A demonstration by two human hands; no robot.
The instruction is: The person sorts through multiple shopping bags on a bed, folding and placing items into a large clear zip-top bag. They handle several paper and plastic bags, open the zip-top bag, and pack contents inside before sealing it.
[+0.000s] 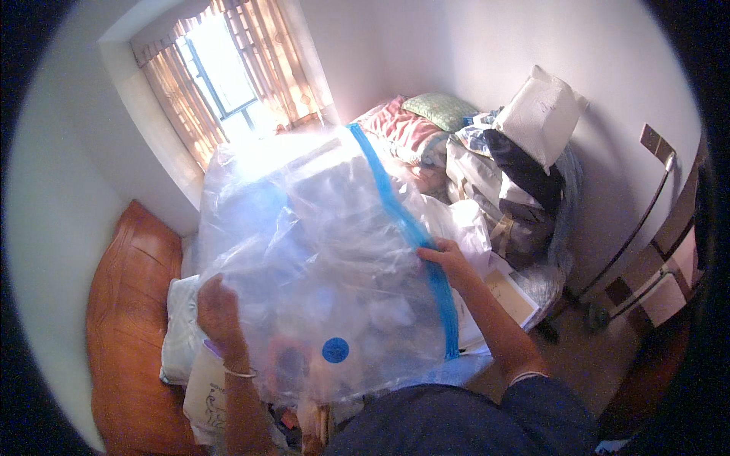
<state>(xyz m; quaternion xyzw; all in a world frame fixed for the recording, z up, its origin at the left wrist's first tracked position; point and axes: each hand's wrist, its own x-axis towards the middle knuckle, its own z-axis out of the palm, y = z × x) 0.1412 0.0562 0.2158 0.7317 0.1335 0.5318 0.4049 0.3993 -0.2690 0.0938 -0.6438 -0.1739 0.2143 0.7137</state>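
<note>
A large clear plastic storage bag [342,256] is spread out in front of me, its blue zip edge [393,205] running down the right side. My right hand [447,259] pinches that blue edge about halfway along. At the left, my left hand [219,305] grips the bag's clear film, its fingers partly hidden by the plastic. A round blue valve [335,350] sits on the sheet near its lower edge. Blurred shapes of things behind the bag show through it, too hazy to name. A bangle [239,373] circles my left wrist.
A wooden headboard [134,342] stands left, beside a pale pillow [178,333]. Beyond lie pink bedding [393,125], a green pillow [439,111], and a heap of bags [479,176] with a white package [539,117] on top. A cable [633,233] hangs from a wall socket [656,142].
</note>
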